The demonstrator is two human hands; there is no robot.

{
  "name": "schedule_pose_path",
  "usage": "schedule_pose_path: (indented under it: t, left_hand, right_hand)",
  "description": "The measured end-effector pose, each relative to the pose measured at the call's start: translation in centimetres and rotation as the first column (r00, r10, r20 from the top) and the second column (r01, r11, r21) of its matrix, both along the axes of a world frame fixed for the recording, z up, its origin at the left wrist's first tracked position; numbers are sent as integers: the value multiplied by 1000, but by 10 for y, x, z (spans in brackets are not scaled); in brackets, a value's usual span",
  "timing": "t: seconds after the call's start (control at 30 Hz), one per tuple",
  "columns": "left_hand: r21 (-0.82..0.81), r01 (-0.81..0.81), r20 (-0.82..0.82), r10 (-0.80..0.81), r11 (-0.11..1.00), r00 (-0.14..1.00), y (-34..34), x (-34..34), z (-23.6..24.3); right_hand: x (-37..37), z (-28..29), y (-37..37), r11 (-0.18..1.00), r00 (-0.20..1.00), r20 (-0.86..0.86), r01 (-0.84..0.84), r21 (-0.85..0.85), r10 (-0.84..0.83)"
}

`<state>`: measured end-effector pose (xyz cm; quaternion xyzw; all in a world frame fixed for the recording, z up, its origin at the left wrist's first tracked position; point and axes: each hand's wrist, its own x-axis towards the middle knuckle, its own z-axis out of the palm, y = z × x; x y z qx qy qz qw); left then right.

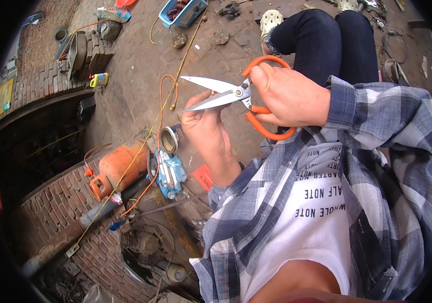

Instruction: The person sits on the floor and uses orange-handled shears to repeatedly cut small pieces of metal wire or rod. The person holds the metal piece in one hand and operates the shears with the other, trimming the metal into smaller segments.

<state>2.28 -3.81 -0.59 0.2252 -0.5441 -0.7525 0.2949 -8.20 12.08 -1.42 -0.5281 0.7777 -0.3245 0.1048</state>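
Note:
Orange-handled scissors (239,93) are in my right hand (289,93), which is wrapped round their handle loops. The two steel blades point left and stand apart. My left hand (206,126) is raised at the blades, behind the lower one, with its fingers bent and drawn together. A small reddish-brown bit (214,93) shows at its fingertips, between the blades. The lower blade and the fingers cover most of it, so its kind cannot be made out. Whether the blades touch it does not show.
Below left lie an orange gas cylinder (122,165), an open tin (169,139) and a blue bag (169,174) with white pieces. Yellow cord (178,74) and orange cord (161,108) cross the brick ground. A blue basin (188,19) stands at the top. My legs (312,38) are upper right.

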Motion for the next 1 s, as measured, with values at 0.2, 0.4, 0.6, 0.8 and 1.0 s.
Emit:
schedule_pose_path:
  t: [0.2, 0.4, 0.6, 0.8, 1.0]
  left_hand:
    - [1, 103, -63, -103, 995, 993, -3, 1, -6]
    - [13, 107, -52, -106, 994, 993, -3, 1, -8]
    - [73, 89, -52, -85, 993, 995, -1, 0, -12]
    - [91, 73, -63, -68, 993, 996, 1, 0, -12]
    - [-12, 32, -50, -33, 999, 998, 4, -3, -8]
  right_hand:
    - [-1, 0, 1, 1000, 1000, -21, 15, 19, -14]
    - [-2, -3, -1, 1000, 1000, 0, 26, 18, -26]
    - [-1, -4, -1, 999, 999, 5, 42, 14, -42]
    - [-2, -5, -3, 998, 999, 14, 41, 43, -42]
    - [-8, -6, -6, 982, 980, -164, 86, -171, -115]
